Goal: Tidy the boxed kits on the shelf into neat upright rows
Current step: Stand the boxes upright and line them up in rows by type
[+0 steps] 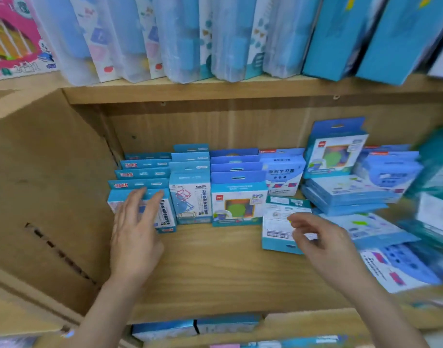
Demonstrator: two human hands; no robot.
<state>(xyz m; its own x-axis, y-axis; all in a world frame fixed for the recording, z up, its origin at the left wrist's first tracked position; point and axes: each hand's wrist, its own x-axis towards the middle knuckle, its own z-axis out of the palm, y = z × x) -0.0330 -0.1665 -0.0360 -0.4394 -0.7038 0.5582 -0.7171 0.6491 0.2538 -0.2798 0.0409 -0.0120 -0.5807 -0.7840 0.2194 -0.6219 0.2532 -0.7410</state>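
Your L hand [133, 237] and R hand [323, 244], via head cam: both bare, w/ long, slim fingers [150, 209]. The R hand's fingertips [294, 218] are smeared by motion blur, so nail detail is lost; the L hand reads sharper, though its nails are still too small to make out. Your L forearm [102, 312] and R forearm [381, 310] are bare as far as the frame's bottom edge, both stretched by the wide lens. A small bluish-white glint [66, 332] sits by the L forearm near that edge; can't tell if it's sth you wear or part of the surroundings.
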